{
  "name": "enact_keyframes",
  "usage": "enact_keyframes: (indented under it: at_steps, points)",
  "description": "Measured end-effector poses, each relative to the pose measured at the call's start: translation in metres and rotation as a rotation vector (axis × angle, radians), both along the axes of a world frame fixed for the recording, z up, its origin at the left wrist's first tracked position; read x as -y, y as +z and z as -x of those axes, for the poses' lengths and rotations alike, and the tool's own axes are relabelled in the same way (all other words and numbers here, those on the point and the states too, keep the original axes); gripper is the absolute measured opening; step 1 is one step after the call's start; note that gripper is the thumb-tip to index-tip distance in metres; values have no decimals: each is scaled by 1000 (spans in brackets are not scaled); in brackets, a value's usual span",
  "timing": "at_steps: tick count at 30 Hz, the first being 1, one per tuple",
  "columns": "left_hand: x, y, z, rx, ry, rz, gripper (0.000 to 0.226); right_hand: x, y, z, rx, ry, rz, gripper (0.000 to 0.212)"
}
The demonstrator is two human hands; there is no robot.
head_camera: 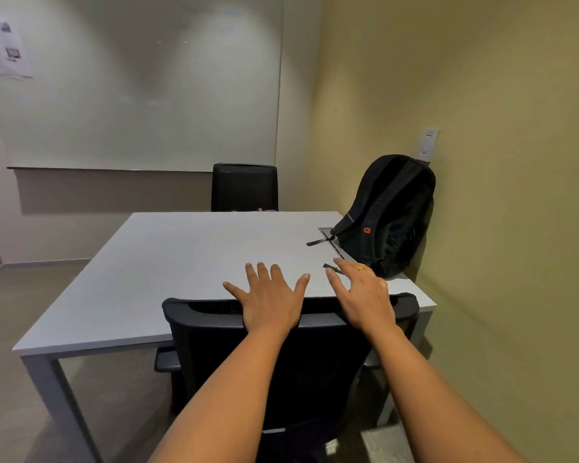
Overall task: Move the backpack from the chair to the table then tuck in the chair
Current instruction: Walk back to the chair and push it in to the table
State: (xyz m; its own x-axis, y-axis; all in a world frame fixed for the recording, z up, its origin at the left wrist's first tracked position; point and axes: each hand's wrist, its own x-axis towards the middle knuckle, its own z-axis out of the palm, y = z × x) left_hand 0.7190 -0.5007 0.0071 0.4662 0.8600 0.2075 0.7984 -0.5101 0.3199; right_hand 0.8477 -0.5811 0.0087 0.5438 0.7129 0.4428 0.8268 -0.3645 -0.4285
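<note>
A black backpack with a small red logo stands upright on the white table, at its far right side against the yellow wall. A black mesh office chair stands at the table's near edge, its backrest top against the tabletop edge. My left hand lies over the top of the backrest, fingers spread and holding nothing. My right hand hovers over the right part of the backrest top, fingers apart, a ring on one finger. A loose backpack strap end lies just beyond its fingertips.
A second black chair stands at the table's far side under a whiteboard. The yellow wall runs close along the right. A cable hatch is set in the tabletop beside the backpack. Open floor lies to the left.
</note>
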Motion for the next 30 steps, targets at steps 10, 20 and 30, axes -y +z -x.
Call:
enact_keyframes:
  at_steps: [10, 20, 30]
  points:
    - [-1, 4, -27, 57, 7, -1, 78, -9, 0, -32, -14, 42, 32, 53]
    - [-15, 2, -50, 110, -29, -43, 79, -23, -1, -54, -11, 18, 19, 53]
    - [-45, 0, -59, 156, -31, -84, 75, -46, -3, -60, -12, 4, -10, 53]
